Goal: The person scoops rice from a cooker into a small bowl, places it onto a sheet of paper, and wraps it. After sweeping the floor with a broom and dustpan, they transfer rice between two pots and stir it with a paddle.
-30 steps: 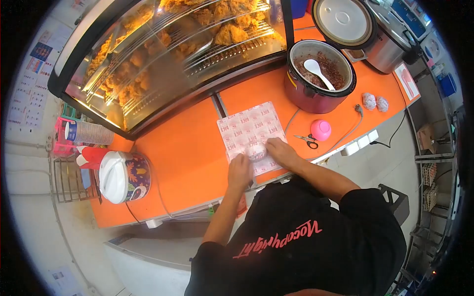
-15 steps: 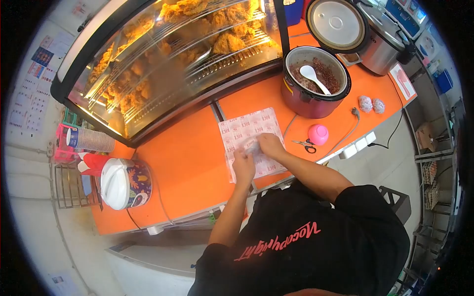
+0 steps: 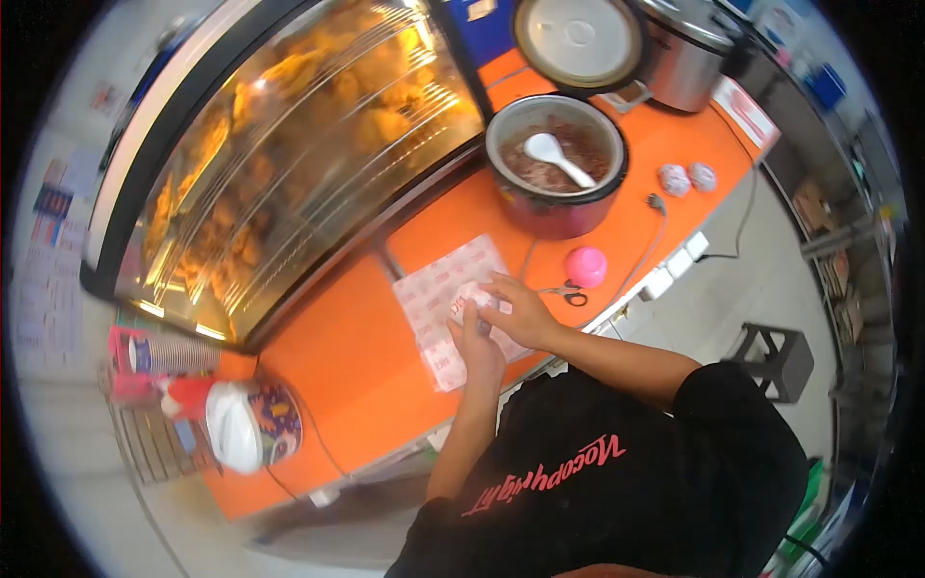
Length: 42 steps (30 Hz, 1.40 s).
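My left hand (image 3: 479,353) and my right hand (image 3: 522,314) close around a small paper-wrapped ball (image 3: 469,295) in white paper with red print. Its contents are hidden. Under them, flat printed wrapping paper (image 3: 422,289) lies on the orange counter. Both hands are closed, fingers pressing the wrap from either side. Right of my right hand are a pair of scissors (image 3: 575,298) and a round pink cup-like thing (image 3: 586,267). Two similar wrapped balls (image 3: 673,180) sit farther right.
A heated glass cabinet (image 3: 289,154) of fried chicken stands behind the counter's left side. An open rice cooker (image 3: 559,214) holds dark rice and a white paddle (image 3: 559,159). At left are stacked paper cups (image 3: 178,354) and a white-lidded bucket (image 3: 234,427). A power cord (image 3: 647,260) crosses the counter.
The view has turned and shifted, so the cooker and cabinet sit farther left. My hands have gathered the paper into a rounder bundle, now lifted more into sight between my fingers.
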Each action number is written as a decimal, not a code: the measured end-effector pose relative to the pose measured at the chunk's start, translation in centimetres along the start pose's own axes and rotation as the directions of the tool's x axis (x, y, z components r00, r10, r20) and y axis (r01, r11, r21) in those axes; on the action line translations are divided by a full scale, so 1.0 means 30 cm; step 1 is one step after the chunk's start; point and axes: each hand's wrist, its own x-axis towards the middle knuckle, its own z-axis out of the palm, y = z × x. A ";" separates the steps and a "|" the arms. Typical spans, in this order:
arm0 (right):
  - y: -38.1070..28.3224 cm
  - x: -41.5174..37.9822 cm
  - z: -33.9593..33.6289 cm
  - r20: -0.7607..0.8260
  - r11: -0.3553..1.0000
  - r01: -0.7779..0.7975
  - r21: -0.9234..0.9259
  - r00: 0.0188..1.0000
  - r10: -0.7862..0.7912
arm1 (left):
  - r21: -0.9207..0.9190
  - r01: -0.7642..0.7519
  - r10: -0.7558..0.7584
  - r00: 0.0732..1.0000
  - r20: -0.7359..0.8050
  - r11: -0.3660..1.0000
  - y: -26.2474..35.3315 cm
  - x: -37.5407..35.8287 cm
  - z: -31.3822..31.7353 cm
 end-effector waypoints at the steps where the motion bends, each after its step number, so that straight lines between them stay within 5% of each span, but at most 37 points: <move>1: 0.017 -0.009 -0.043 -0.077 0.990 0.139 -0.026 0.987 -0.140 | 0.024 -0.005 0.004 0.999 0.041 1.000 -0.023 -0.009 0.029; 2: 0.034 -0.030 -0.098 -0.135 0.991 0.126 -0.043 0.982 -0.131 | 0.040 0.027 -0.031 0.995 0.090 0.999 -0.053 -0.012 0.052; 4: 0.025 -0.080 -0.219 0.023 0.938 -0.174 0.299 0.984 0.175 | 0.056 0.136 -0.147 0.939 0.311 0.989 -0.136 -0.007 0.070; 7: 0.074 -0.157 -0.406 0.023 0.868 -0.346 0.356 0.932 0.362 | 0.227 0.284 -0.361 0.806 0.470 0.931 -0.251 0.012 0.106; 8: 0.073 -0.187 -0.466 0.060 0.820 -0.449 0.356 0.886 0.459 | 0.242 0.292 -0.376 0.786 0.491 0.925 -0.279 0.012 0.138; 10: 0.149 -0.221 -0.582 0.017 0.770 -0.449 0.453 0.868 0.496 | 0.508 0.499 -0.684 0.672 0.284 0.702 -0.311 -0.010 0.218; 12: 0.165 -0.194 -0.762 -0.118 0.746 -0.486 0.455 0.797 0.592 | 0.662 0.373 -0.660 0.708 0.250 0.650 -0.402 0.058 0.196; 14: 0.323 -0.062 -0.986 -0.354 0.828 -0.502 0.249 0.749 0.560 | 0.797 -0.028 -0.566 0.689 0.453 0.603 -0.339 0.042 0.302; 16: 0.334 0.114 -1.206 -0.586 0.950 -0.265 0.162 0.749 0.309 | 0.775 0.027 -0.551 0.720 0.423 0.631 -0.350 0.053 0.327; 17: 0.399 0.222 -1.335 -0.531 0.970 -0.179 0.164 0.813 0.240 | 0.800 -0.035 -0.492 0.772 0.402 0.600 -0.369 0.056 0.321; 18: 0.437 0.332 -1.438 -0.587 0.941 -0.340 0.007 0.760 0.279 | 0.823 -0.092 -0.427 0.819 0.382 0.560 -0.379 0.066 0.327; 19: 0.463 0.421 -1.508 -0.645 0.860 -0.491 -0.141 0.705 0.296 | 0.832 -0.525 -0.281 0.783 0.554 0.178 -0.364 0.073 0.350; 23: 0.496 0.582 -1.581 -0.596 0.757 -0.615 -0.223 0.700 0.393 | 0.664 -0.734 -0.286 0.673 0.682 -0.143 -0.401 0.082 0.453; 25: 0.529 0.616 -1.579 -0.704 0.474 -0.773 -0.421 0.608 0.367 | 0.659 -0.731 -0.305 0.677 0.670 -0.175 -0.439 0.089 0.465; 27: 0.547 0.638 -1.578 -0.726 0.406 -0.785 -0.468 0.603 0.329 | 0.675 -0.706 -0.295 0.706 0.644 -0.216 -0.487 0.112 0.446; 29: 0.452 0.620 -1.497 -0.778 0.585 -0.576 -0.571 0.607 -0.163 | 0.696 -0.686 -0.290 0.724 0.626 -0.212 -0.520 0.133 0.408; 30: 0.355 0.621 -1.455 -0.757 0.595 -0.549 -0.586 0.633 -0.162 | 0.716 -0.661 -0.269 0.748 0.607 -0.224 -0.502 0.134 0.411; 32: 0.106 0.619 -1.337 -0.624 0.967 -0.064 -0.246 0.774 -0.107 | 0.681 -0.719 -0.334 0.682 0.651 -0.140 -0.452 0.124 0.413; 34: -0.127 0.603 -1.170 -0.303 0.971 0.042 -0.236 0.946 -0.115 | 0.683 -0.728 -0.246 0.674 0.697 -0.058 -0.427 0.119 0.360; 36: -0.267 0.624 -1.022 0.133 0.746 0.004 -0.666 0.985 0.114 | 0.656 -0.754 -0.148 0.645 0.749 0.032 -0.390 0.111 0.332; 38: -0.198 0.669 -0.856 0.263 0.447 0.180 -0.876 0.956 0.131 | 0.715 -0.693 -0.042 0.714 0.699 0.093 -0.319 0.074 0.337; 42: -0.037 0.759 -0.710 0.330 0.270 0.280 -0.921 0.930 0.161 | 0.711 -0.695 0.078 0.719 0.691 0.109 -0.189 0.032 0.362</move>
